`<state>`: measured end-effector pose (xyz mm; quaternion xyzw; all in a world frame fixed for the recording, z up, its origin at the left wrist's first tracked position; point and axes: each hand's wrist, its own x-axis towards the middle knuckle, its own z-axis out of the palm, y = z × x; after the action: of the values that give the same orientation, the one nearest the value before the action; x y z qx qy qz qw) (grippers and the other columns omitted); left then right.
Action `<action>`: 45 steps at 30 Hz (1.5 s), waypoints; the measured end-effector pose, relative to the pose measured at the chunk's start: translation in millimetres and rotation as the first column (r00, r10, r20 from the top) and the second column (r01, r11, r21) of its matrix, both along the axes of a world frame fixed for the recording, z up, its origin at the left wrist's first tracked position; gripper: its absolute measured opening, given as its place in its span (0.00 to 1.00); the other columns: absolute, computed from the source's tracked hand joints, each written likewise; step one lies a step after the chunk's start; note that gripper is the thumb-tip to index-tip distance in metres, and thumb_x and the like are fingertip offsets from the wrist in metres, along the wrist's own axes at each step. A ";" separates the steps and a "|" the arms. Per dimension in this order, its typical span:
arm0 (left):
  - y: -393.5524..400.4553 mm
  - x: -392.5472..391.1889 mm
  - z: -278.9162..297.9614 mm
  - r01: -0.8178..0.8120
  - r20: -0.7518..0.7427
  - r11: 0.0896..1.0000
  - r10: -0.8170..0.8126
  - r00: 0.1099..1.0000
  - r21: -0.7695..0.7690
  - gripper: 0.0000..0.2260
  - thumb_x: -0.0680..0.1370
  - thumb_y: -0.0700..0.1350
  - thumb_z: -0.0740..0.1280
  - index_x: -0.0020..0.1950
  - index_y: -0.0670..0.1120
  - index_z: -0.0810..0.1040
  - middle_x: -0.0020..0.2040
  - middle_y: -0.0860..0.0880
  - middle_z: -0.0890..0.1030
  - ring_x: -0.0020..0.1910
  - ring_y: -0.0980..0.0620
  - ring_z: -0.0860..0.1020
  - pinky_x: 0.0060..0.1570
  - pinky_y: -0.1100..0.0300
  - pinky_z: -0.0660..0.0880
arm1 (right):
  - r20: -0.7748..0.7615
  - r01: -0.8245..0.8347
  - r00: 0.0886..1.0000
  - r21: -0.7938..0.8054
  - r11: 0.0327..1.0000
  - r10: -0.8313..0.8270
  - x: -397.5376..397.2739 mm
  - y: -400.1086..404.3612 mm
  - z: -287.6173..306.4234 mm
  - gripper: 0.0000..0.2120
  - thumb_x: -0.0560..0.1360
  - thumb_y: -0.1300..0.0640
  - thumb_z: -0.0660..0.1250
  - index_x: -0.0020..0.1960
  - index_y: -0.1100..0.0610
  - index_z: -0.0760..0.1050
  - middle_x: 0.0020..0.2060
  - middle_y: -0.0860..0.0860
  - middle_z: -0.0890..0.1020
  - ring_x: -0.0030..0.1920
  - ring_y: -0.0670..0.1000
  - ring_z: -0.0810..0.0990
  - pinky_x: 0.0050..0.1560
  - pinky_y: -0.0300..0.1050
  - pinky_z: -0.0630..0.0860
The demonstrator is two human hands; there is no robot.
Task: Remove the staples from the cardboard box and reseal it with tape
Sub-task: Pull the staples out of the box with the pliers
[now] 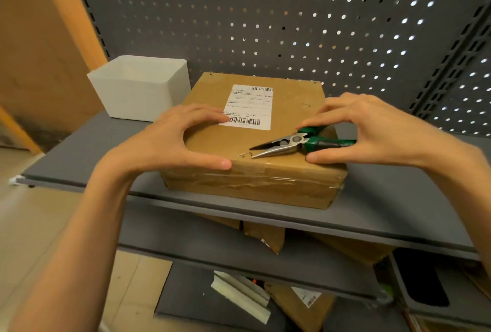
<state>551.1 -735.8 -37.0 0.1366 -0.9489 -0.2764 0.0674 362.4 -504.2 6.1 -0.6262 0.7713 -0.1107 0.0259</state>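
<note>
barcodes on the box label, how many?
2: one barcode at the label's far right corner, one along its near edge beside the left hand. Smaller codes too blurred to tell.

Both forearms are stretched forward. The left hand (170, 140) is arched, thumb spread wide from the curved fingers. The right hand (372, 129) is arched likewise, its thumb and fingers spread apart.

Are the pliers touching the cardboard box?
Touching. The head view shows the pliers lying flat on the top of the cardboard box, metal tips resting on the cardboard with no gap.
</note>
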 end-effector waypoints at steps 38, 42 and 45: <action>-4.3 -0.4 -5.7 0.013 -0.042 0.999 -0.014 0.999 -0.029 0.35 0.59 0.71 0.67 0.65 0.67 0.66 0.69 0.67 0.64 0.70 0.63 0.60 0.71 0.50 0.60 | 0.065 -0.045 0.997 -0.077 0.996 0.050 -3.7 -10.2 -2.6 0.25 0.63 0.31 0.59 0.55 0.37 0.77 0.47 0.39 0.78 0.49 0.44 0.76 0.45 0.56 0.75; -5.6 -0.3 -6.1 0.016 -0.049 0.999 -0.018 0.999 -0.042 0.36 0.59 0.72 0.67 0.66 0.67 0.66 0.69 0.67 0.64 0.69 0.63 0.60 0.70 0.50 0.60 | 0.177 -0.029 0.983 -0.125 0.992 0.051 -5.3 -8.5 -9.3 0.23 0.63 0.33 0.63 0.55 0.41 0.79 0.46 0.38 0.79 0.49 0.45 0.78 0.50 0.58 0.75; -6.0 -0.3 -6.8 0.024 -0.054 0.999 -0.026 0.998 -0.048 0.36 0.59 0.72 0.67 0.66 0.68 0.65 0.68 0.69 0.63 0.69 0.64 0.60 0.70 0.51 0.60 | 0.209 -0.013 0.977 -0.149 0.989 0.045 -6.2 -7.8 -13.3 0.23 0.63 0.34 0.64 0.55 0.41 0.79 0.46 0.38 0.79 0.50 0.43 0.78 0.52 0.58 0.74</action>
<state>550.8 -741.7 -43.7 0.1155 -0.9546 -0.2582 0.0932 356.2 -511.9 -7.2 -0.6222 0.7447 -0.2330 0.0633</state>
